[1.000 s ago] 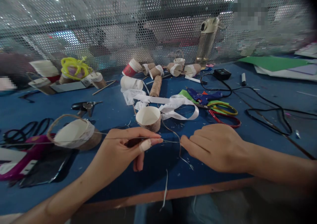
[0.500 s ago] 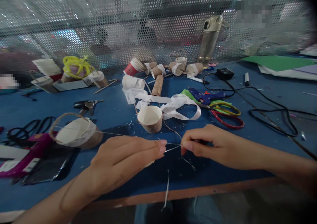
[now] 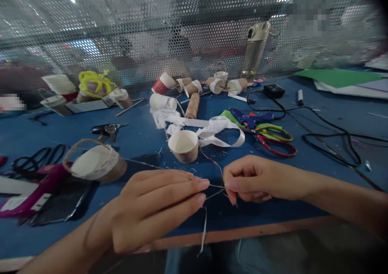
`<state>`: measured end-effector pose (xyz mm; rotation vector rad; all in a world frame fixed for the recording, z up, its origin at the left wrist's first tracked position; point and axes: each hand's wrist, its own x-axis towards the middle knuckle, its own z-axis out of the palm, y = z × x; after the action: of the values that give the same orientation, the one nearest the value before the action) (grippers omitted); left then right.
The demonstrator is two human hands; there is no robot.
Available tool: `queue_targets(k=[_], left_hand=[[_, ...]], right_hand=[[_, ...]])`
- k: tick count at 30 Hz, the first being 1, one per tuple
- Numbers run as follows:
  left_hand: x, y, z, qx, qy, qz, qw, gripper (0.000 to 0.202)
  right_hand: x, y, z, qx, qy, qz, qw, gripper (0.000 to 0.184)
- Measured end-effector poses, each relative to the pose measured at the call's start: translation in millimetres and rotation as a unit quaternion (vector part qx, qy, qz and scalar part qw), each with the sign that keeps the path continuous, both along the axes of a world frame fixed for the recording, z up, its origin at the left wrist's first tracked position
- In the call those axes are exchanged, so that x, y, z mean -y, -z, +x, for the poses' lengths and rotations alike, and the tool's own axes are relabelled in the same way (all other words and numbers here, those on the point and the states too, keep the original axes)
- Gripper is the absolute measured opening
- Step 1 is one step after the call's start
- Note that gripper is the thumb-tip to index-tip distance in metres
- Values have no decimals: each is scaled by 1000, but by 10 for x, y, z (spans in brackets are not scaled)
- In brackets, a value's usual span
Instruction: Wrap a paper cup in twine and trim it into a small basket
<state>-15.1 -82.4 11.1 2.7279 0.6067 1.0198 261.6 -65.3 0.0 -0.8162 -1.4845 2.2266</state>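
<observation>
Thin twine (image 3: pixel 216 186) runs in two strands between my hands, just above the table's front part. My right hand (image 3: pixel 260 181) pinches it between thumb and fingertips. My left hand (image 3: pixel 154 203) has its long fingers stretched and close together, with the strands coming out from under the fingertips; its thumb is hidden. Beyond the hands stands a small twine-wrapped paper cup (image 3: pixel 185 154), upright, with a strand trailing beside it. Left of it, a cup basket (image 3: pixel 112 169) with lace rim and twine handle lies tilted.
White ribbon (image 3: pixel 226 138), scissors (image 3: pixel 279 144) and a blue glue gun (image 3: pixel 248 118) lie behind. A twine roll (image 3: pixel 192 105) and several wrapped cups are farther back. At left are a magenta glue gun (image 3: pixel 45 189) and keys (image 3: pixel 110 130). A bottle (image 3: pixel 254 55) stands by the mesh panel.
My left hand has moved slightly right and down, its fingers spreading a little. The right hand has turned and its fingers curl lower around the twine. The view has shifted slightly.
</observation>
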Motion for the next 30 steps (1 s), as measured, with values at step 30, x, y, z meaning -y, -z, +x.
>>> queue_targets(k=[30], left_hand=[[-263, -160, 134, 37, -93, -313, 945, 6]], right_hand=[[206, -64, 42, 254, 12, 892, 375, 23]])
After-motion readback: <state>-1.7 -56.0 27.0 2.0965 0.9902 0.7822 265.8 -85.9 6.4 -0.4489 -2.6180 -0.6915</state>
